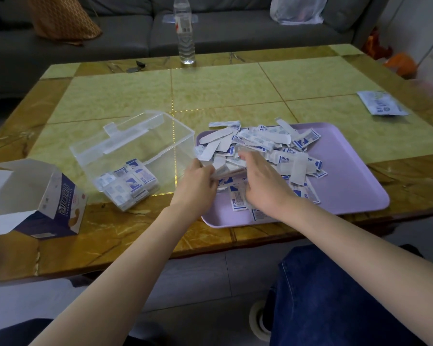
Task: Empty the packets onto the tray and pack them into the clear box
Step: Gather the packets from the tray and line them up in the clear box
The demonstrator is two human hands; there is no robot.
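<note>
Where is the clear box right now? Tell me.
In the head view, the clear box sits on the left part of the table, between the open carton and the purple tray, with some packets inside.

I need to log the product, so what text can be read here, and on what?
"创口贴": on the loose packets on the tray.
"创口贴", stylised, as far as it reads: on the open carton; the small line under it is too blurred.
Too blurred to read: bottle label, flat pouch.
</note>
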